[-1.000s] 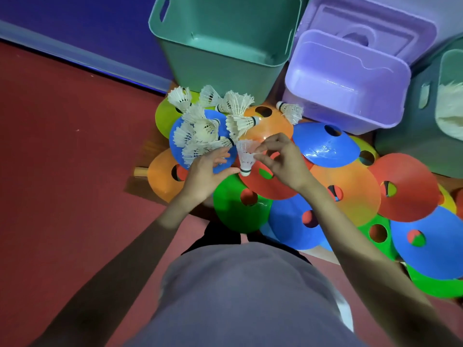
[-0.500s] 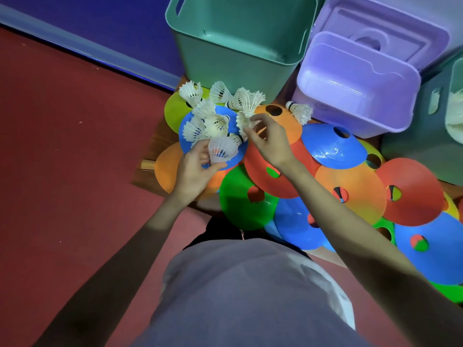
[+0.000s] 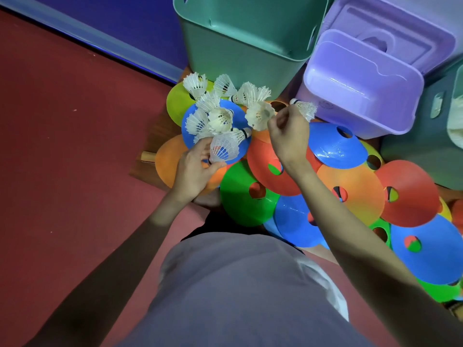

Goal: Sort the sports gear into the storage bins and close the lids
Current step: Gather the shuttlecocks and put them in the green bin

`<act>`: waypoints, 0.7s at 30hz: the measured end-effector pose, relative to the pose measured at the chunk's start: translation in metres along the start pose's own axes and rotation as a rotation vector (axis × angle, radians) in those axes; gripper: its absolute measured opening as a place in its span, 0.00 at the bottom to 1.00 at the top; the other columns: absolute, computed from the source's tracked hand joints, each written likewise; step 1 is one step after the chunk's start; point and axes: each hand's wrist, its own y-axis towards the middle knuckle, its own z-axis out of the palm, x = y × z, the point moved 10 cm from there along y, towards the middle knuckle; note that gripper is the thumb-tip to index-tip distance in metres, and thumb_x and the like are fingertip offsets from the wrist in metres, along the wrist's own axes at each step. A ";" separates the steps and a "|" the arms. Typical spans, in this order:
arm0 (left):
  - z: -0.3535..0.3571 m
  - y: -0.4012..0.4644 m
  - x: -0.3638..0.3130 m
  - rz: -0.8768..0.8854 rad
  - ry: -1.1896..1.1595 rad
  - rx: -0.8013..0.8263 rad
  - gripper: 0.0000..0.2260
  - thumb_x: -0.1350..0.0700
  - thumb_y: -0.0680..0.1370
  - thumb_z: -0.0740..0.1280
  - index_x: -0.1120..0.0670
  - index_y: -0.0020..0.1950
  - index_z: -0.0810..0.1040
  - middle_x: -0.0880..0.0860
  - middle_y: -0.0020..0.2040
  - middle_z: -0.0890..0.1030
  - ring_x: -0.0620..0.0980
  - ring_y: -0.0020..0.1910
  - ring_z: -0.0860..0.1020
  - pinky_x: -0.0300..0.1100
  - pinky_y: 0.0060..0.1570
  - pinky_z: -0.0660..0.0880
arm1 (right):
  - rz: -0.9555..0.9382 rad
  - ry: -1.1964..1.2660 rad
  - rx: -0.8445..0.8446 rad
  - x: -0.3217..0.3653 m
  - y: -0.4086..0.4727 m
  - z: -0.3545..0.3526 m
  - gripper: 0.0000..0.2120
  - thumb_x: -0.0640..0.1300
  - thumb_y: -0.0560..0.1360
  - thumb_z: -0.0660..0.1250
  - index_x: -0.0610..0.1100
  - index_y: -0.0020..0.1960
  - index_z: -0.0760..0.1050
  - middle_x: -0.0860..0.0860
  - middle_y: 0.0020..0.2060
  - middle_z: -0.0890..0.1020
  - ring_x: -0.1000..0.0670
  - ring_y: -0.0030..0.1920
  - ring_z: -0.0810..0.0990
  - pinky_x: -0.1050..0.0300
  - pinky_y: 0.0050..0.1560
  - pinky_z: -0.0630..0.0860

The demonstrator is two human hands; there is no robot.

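Several white shuttlecocks (image 3: 215, 118) lie in a heap on a blue disc cone (image 3: 238, 113). My left hand (image 3: 195, 169) pinches one shuttlecock (image 3: 224, 149) by its cork, feathers pointing up. My right hand (image 3: 288, 136) holds a second shuttlecock (image 3: 260, 115) at its fingertips, over an orange cone. Another shuttlecock (image 3: 304, 108) lies just beyond that hand, against the purple bin (image 3: 360, 81). An open teal bin (image 3: 250, 33) stands behind the heap. Many coloured disc cones (image 3: 350, 191) overlap across the floor to the right.
A purple lid (image 3: 390, 28) leans behind the purple bin. A grey-green bin (image 3: 426, 146) with something white inside stands at the right edge. Red floor (image 3: 75, 146) stretches to the left, with a blue wall (image 3: 125, 16) behind. My grey shirt fills the bottom middle.
My right hand went from the red cone up to the orange one and took hold of a shuttlecock there. My left hand stayed in place with its shuttlecock.
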 end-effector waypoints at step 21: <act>-0.007 0.000 0.009 -0.039 -0.028 -0.019 0.28 0.52 0.67 0.74 0.58 0.65 0.73 0.54 0.55 0.82 0.47 0.50 0.81 0.44 0.51 0.80 | 0.280 0.539 0.687 0.027 -0.051 0.077 0.09 0.36 0.75 0.68 0.38 0.37 0.74 0.51 0.22 0.77 0.58 0.19 0.70 0.69 0.23 0.66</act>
